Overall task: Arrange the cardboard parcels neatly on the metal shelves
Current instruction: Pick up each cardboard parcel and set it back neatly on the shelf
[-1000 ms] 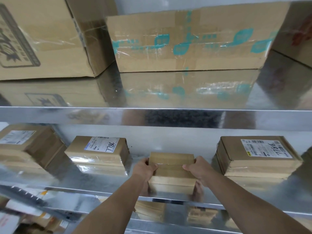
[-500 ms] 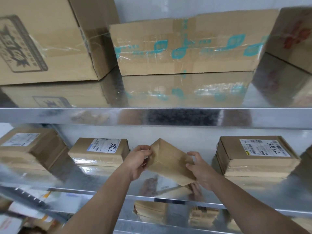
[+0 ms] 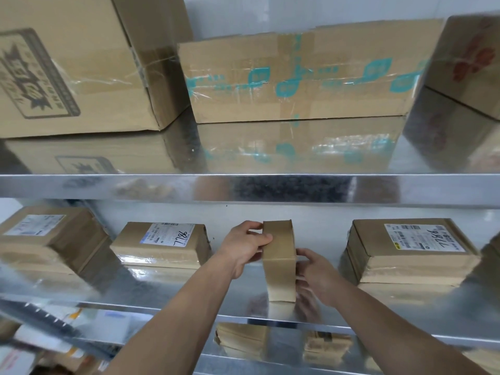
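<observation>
1. Head view is showing a small parcel (image 3: 280,261) standing upright on its narrow edge on the middle shelf (image 3: 162,293).
2. The left hand (image 3: 243,247) is gripping the small parcel's upper left side, with the thumb lying on the near face and the fingers wrapping over the top.
3. The right hand (image 3: 315,272) is holding its lower right side, fingers curling against the cardboard.
4. A labelled parcel (image 3: 162,244) is lying flat to the left and a labelled stack (image 3: 411,250) is sitting to the right, both apart from the hands.
5. A taped box (image 3: 297,77) is resting on the upper shelf (image 3: 270,185).
</observation>
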